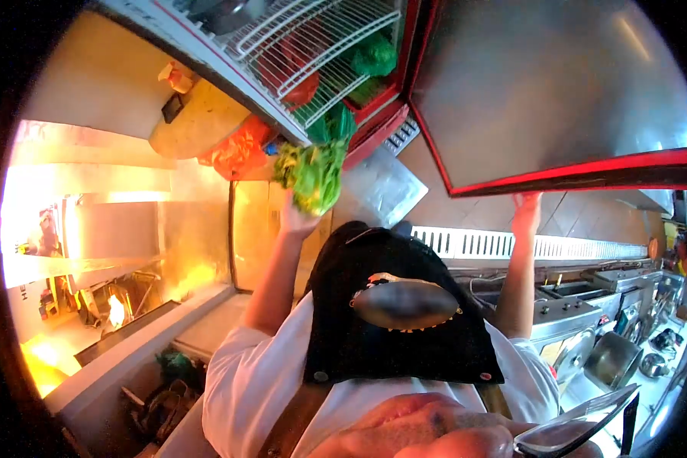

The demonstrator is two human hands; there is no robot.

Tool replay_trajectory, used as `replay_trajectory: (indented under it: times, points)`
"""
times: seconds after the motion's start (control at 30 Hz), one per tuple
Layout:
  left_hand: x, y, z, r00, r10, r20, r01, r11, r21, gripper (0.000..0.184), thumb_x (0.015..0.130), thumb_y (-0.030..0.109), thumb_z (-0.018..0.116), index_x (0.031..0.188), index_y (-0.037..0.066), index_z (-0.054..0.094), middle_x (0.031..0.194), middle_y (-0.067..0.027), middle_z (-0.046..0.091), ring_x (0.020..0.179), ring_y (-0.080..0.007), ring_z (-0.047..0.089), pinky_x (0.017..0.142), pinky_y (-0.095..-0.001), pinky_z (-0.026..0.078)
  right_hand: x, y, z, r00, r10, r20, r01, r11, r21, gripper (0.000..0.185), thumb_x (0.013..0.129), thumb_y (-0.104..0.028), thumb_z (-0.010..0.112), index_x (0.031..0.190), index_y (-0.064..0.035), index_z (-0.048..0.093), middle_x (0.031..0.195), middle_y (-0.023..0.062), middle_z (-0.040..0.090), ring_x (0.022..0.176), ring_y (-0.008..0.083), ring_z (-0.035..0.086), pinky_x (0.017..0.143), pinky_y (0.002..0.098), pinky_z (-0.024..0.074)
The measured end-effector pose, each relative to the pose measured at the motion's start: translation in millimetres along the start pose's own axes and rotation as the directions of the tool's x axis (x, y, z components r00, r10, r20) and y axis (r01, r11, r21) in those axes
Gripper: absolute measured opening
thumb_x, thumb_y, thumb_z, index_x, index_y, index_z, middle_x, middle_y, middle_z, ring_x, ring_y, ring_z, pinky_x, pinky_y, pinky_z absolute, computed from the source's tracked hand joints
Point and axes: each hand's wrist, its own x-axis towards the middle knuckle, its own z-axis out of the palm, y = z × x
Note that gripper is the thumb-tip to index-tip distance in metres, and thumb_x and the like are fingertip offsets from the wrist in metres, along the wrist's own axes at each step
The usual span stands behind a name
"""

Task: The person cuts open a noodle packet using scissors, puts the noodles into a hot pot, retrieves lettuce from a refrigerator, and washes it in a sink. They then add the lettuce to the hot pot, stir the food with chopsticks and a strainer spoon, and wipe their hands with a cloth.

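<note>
Plainly, our left hand [299, 221] gripped the leafy greens [313, 179] toward eleven o'clock, near the lower edge of the open fridge [252, 84]. At two o'clock, our right hand [527, 214] met the edge of the red-trimmed door [565, 84]; its fingers were partly hidden, so we could not tell whether they closed. Between our forearms, a gap showed tiled floor [473, 210], with a white slatted grate [481, 243] running toward three. Flames [116, 309] burned around eight; a pot [613, 359] stood on the counter [588, 389] at four.
</note>
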Motion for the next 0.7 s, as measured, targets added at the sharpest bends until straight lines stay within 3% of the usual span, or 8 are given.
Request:
replay_trajectory:
  times: [0.17,0.23,0.37,0.4,0.47,0.5,0.57,0.7]
  points:
    - [-57,41,-45,0.971,0.082,-0.223,-0.067,0.995,0.076,0.056,0.091,0.042,0.044,0.136,0.009,0.041,0.137,-0.0118,0.046,0.122,-0.0316,0.047,0.100,-0.0505,0.040,-61,41,49,0.973,-0.118,0.198,0.148,0.978,-0.146,0.042,0.092,-0.013,0.057,0.131,-0.0053,0.043,0.115,0.0060,0.054,0.100,0.0152,0.054,0.085,0.0284,0.0472]
    - [-77,50,-61,0.978,0.108,-0.176,-0.081,0.985,0.154,0.057,0.090,0.043,0.047,0.136,0.009,0.041,0.135,-0.0109,0.047,0.120,-0.0312,0.049,0.099,-0.0496,0.041,-91,37,101,0.930,-0.245,0.275,0.274,0.959,-0.072,0.042,0.084,-0.010,0.067,0.122,-0.0045,0.049,0.101,0.0028,0.057,0.094,0.0154,0.055,0.078,0.0290,0.0479]
    - [-94,59,-96,0.985,0.052,-0.162,-0.025,0.986,0.165,0.062,0.087,0.046,0.054,0.136,0.010,0.041,0.134,-0.0103,0.048,0.120,-0.0297,0.048,0.099,-0.0468,0.042,-114,37,181,0.894,-0.025,0.448,0.269,0.828,-0.492,0.044,0.075,-0.021,0.077,0.108,-0.0043,0.053,0.100,0.0122,0.063,0.091,0.0209,0.061,0.079,0.0363,0.0483]
    - [-98,60,-105,0.976,0.026,-0.214,0.013,0.983,0.183,0.063,0.087,0.047,0.055,0.136,0.011,0.041,0.134,-0.0098,0.048,0.119,-0.0297,0.049,0.098,-0.0473,0.042,-109,57,198,0.839,-0.129,0.529,0.413,0.784,-0.463,0.045,0.073,-0.023,0.078,0.106,-0.0044,0.054,0.096,0.0114,0.064,0.089,0.0211,0.061,0.077,0.0358,0.0487]
    - [-103,57,-119,0.996,-0.014,-0.091,0.028,0.987,0.156,0.062,0.086,0.046,0.055,0.137,0.013,0.041,0.133,-0.0097,0.049,0.119,-0.0309,0.049,0.098,-0.0488,0.041,-124,29,247,0.816,-0.097,0.569,0.446,0.732,-0.514,0.041,0.078,-0.028,0.073,0.108,-0.0056,0.056,0.094,0.0106,0.064,0.087,0.0225,0.061,0.076,0.0350,0.0490]
    - [-114,54,-70,0.994,0.039,-0.107,-0.008,0.961,0.277,0.063,0.085,0.047,0.057,0.136,0.013,0.042,0.132,-0.0097,0.050,0.119,-0.0308,0.049,0.097,-0.0486,0.042,-121,25,264,0.772,-0.059,0.633,0.489,0.691,-0.532,0.038,0.082,-0.028,0.070,0.110,-0.0064,0.057,0.094,0.0092,0.064,0.088,0.0220,0.061,0.076,0.0343,0.0488]
    - [-117,50,-102,0.987,-0.017,-0.161,0.061,0.960,0.272,0.064,0.084,0.048,0.057,0.135,0.011,0.043,0.132,-0.0098,0.050,0.119,-0.0311,0.049,0.096,-0.0484,0.043,-104,41,285,0.714,-0.002,0.700,0.436,0.783,-0.443,0.036,0.084,-0.031,0.066,0.108,-0.0059,0.056,0.094,0.0095,0.063,0.088,0.0207,0.061,0.074,0.0323,0.0496]
    - [-81,40,-94,0.966,-0.064,-0.251,0.161,0.908,0.388,0.062,0.086,0.048,0.055,0.133,0.010,0.044,0.131,-0.0100,0.051,0.119,-0.0310,0.049,0.096,-0.0471,0.043,-53,29,285,0.665,-0.130,0.735,0.488,0.821,-0.296,0.030,0.088,-0.028,0.062,0.107,-0.0052,0.055,0.098,0.0095,0.061,0.084,0.0186,0.062,0.072,0.0311,0.0504]
